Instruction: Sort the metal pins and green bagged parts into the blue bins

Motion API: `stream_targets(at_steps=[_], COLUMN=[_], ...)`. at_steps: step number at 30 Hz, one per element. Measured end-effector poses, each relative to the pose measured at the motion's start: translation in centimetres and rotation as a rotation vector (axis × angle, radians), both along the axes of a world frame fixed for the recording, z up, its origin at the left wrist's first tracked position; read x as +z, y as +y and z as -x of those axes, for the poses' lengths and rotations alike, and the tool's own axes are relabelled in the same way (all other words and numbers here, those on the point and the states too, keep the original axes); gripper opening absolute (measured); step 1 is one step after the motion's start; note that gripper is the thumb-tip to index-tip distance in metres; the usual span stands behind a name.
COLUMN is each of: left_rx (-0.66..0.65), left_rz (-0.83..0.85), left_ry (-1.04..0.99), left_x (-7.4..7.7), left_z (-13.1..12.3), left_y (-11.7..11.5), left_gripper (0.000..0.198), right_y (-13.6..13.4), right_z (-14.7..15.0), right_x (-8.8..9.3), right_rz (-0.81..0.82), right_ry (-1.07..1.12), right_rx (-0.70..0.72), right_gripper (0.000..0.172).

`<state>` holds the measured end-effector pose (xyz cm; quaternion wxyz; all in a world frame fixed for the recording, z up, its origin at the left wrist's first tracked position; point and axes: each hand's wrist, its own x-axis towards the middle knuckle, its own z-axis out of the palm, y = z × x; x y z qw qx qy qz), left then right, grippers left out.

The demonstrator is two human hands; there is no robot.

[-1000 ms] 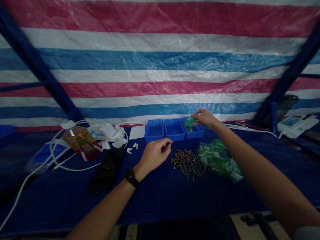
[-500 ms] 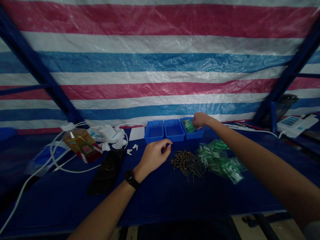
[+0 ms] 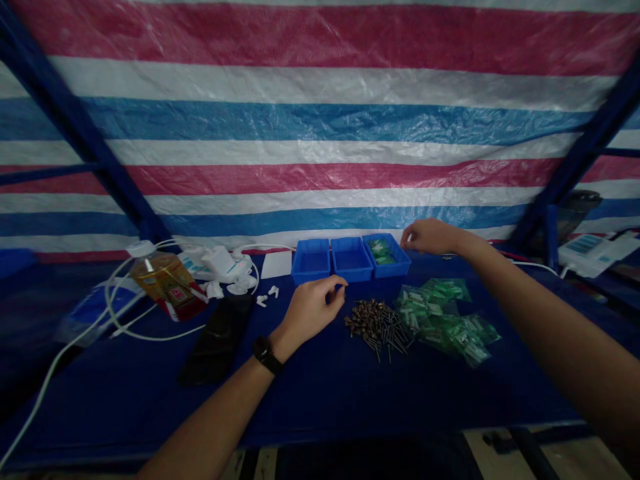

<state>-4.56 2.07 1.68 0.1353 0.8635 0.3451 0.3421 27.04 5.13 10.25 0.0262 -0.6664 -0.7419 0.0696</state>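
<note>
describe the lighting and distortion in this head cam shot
In the head view, the striped tarp is bright, with glare along its creases; the navy table cover is dim; the wide lens bends the blue frame posts inward; the right hand looks fairly sharp.

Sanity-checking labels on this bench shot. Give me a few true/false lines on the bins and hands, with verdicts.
1. The rightmost blue bin holds green packets. True.
2. The left bin and middle bin hold green packets too. False: no packets show in either.
3. The watch is on the right wrist. False: it is on the left wrist.
4. The right hand is inside a bin. False: it is outside, to the right of the rightmost blue bin.
5. The pile of screws lies between the left hand and the green bagged parts. True.
</note>
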Motion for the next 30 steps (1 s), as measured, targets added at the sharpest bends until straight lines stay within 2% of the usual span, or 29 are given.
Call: stream_targets(at_steps=[2, 5, 8, 10, 12, 15, 17, 20, 22, 24, 26, 27, 30], left_rx=[-0.005, -0.015, -0.011, -0.009, -0.011, 0.002, 0.021, 0.052, 0.068, 0.077, 0.080, 0.084, 0.097], left_rz=[-0.016, -0.028, -0.022, -0.021, -0.023, -0.024, -0.029, -0.046, -0.052, -0.057, -0.069, -0.080, -0.120], left_ry=[-0.001, 0.011, 0.032, 0.050, 0.057, 0.044, 0.035, 0.023, 0.015, 0.014, 0.025, 0.028, 0.028], left_x=[0.0, -0.1, -0.3, -0.4, -0.3, 0.0, 0.3, 0.6, 0.7, 0.6, 0.6, 0.6, 0.7], left_z=[0.0, -0.1, -0.2, -0.3, -0.3, -0.4, -0.4, -0.1, 0.1, 0.2, 0.3, 0.4, 0.4], left_y=[0.0, 0.0, 0.1, 0.2, 0.3, 0.4, 0.5, 0.8, 1.1, 1.3, 1.4, 1.4, 1.2], left_gripper=[0.019, 0.019, 0.019, 0.019, 0.019, 0.019, 0.019, 0.020, 0.020, 0.019, 0.019, 0.019, 0.019], right_y=[-2.3, -4.6, -5.0, -5.1, -5.4, -6.2, -6.1, -4.2, -2.2, -0.4, 1.0, 1.5, 2.3], right_z=[-1.3, -2.1, -2.1, -2.3, -2.8, -4.0, -4.5, -3.9, -2.7, -1.1, 0.2, 0.7, 1.5], right_x=[-1.0, -3.9, -6.5, -7.2, -7.1, -5.9, -4.8, -3.4, -2.7, -2.4, -2.4, -2.5, -2.7], right_rz=[0.123, 0.242, 0.273, 0.246, 0.213, 0.137, 0.002, -0.250, -0.283, -0.157, -0.036, -0.032, -0.165], right_ry=[0.048, 0.152, 0.249, 0.326, 0.449, 0.689, 0.839, 0.941, 0.898, 0.768, 0.537, 0.405, 0.115], right_rx=[0.023, 0.038, 0.066, 0.077, 0.062, -0.026, -0.129, -0.289, -0.330, -0.277, -0.218, -0.213, -0.236], right_gripper=[0.027, 0.037, 0.031, 0.028, 0.029, 0.034, 0.035, 0.033, 0.029, 0.026, 0.027, 0.028, 0.030])
